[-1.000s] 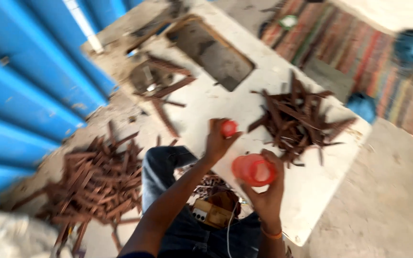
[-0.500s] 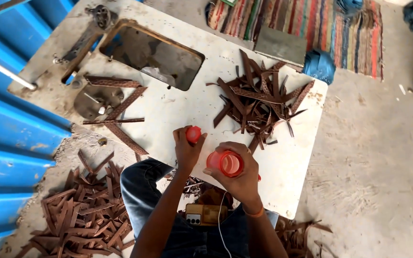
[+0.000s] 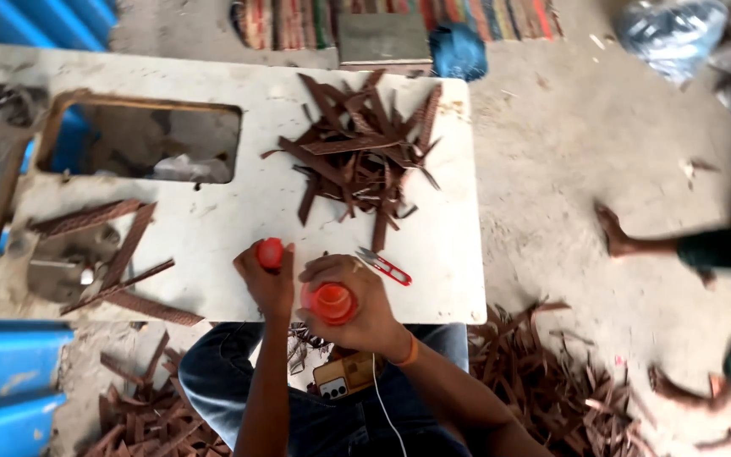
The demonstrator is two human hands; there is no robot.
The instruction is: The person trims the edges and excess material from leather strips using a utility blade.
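The left hand holds a small red cap in a closed grip at the near edge of the white worktop. The right hand wraps tightly around a red bottle, held just beside the cap, over the worktop's near edge. Red snips lie on the worktop just beyond the right hand. A pile of brown strips sits farther back, well apart from both hands. A phone rests on the lap.
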